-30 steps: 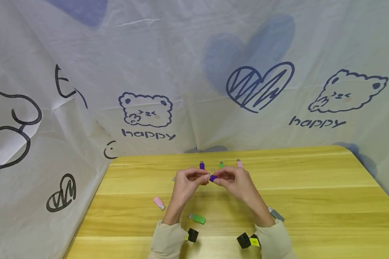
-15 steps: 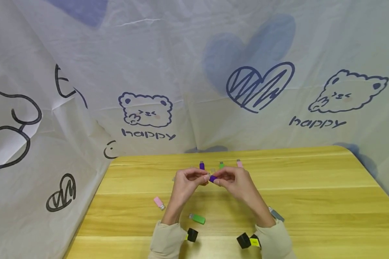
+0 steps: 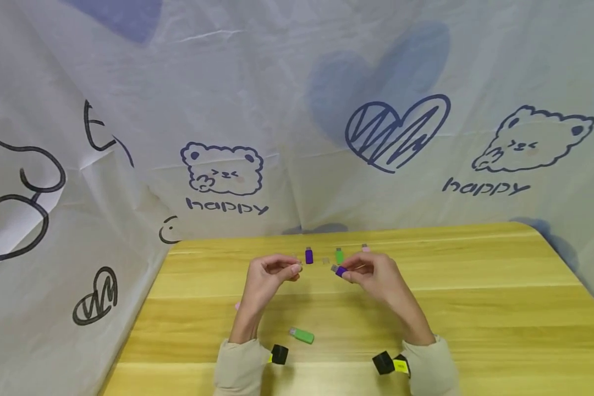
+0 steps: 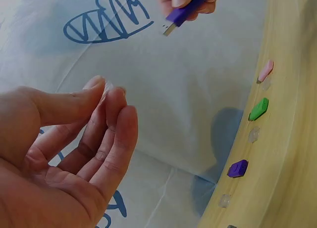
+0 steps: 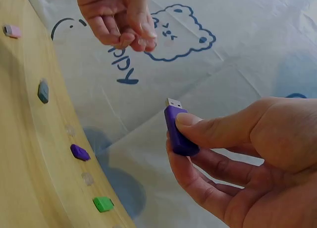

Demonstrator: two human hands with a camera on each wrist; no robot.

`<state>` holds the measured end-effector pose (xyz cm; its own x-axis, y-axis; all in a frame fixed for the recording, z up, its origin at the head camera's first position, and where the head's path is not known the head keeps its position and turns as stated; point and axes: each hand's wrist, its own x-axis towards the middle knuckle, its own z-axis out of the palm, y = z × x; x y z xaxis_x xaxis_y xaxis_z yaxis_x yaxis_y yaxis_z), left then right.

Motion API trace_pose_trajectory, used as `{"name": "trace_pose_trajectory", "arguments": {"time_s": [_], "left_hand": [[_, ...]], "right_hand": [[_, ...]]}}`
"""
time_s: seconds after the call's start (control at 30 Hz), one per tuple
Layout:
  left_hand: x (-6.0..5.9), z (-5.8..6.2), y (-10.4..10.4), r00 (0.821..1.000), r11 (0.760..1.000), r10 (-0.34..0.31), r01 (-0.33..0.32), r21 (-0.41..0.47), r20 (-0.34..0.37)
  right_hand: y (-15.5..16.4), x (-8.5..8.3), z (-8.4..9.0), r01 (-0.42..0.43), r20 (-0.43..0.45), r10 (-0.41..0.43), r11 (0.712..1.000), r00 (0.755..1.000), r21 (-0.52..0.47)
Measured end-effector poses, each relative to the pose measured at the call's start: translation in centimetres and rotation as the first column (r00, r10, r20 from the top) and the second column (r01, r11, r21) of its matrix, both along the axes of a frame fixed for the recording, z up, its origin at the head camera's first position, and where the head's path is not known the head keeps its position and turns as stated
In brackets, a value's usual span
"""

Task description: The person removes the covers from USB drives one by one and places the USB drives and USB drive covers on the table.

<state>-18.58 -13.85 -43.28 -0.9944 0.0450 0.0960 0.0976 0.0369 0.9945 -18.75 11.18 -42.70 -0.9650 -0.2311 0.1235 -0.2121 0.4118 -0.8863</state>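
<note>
My right hand (image 3: pixel 380 279) pinches a purple USB flash drive (image 5: pixel 178 131) between thumb and fingers, its bare metal plug pointing toward the other hand. Apart from it, my left hand (image 3: pixel 269 281) pinches a small clear cap (image 4: pixel 108 84) at its fingertips, mostly hidden by them. Both hands are raised over the wooden table (image 3: pixel 475 308). Beyond them, along the far edge, lie another purple flash drive (image 3: pixel 309 256), a green one (image 3: pixel 339 255) and a pink one (image 3: pixel 366 248), plugs bare, with a loose clear cap (image 3: pixel 325 260) among them.
A green flash drive (image 3: pixel 302 335) lies between my forearms. Another pink one (image 3: pixel 237 306) is mostly covered by my left wrist. A grey one (image 5: pixel 43 92) sits in the far row. A printed cloth (image 3: pixel 297 110) hangs behind the table.
My hands, together at the purple flash drive before, have drawn apart: the left went left with the clear cap, the right went right with the drive. The drive's metal plug is now exposed.
</note>
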Motion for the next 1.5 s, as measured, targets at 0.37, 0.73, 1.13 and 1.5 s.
{"name": "trace_pose_trajectory", "arguments": {"time_s": [0.37,0.73,1.13,1.5], "left_hand": [[-0.5,-0.4,-0.7,0.997,0.997,0.071,-0.071,0.003,0.002],[-0.6,-0.5,-1.1,0.993,0.994,0.111,-0.111,-0.007,-0.051],[-0.8,-0.8,-0.9,0.994,0.995,0.095,-0.097,-0.028,-0.052],[-0.7,-0.8,-0.9,0.996,0.995,0.084,-0.086,-0.042,-0.044]], "right_hand": [[3.6,-1.7,-0.6,0.117,0.052,-0.113,0.990,0.992,-0.079],[7.4,-7.3,-3.6,0.230,0.097,-0.229,0.973,0.969,-0.002],[9.6,-10.5,-6.0,0.259,0.170,-0.278,0.957,0.945,0.128],[10.3,-11.4,-6.6,0.221,0.202,-0.273,0.944,0.941,0.246]]}}
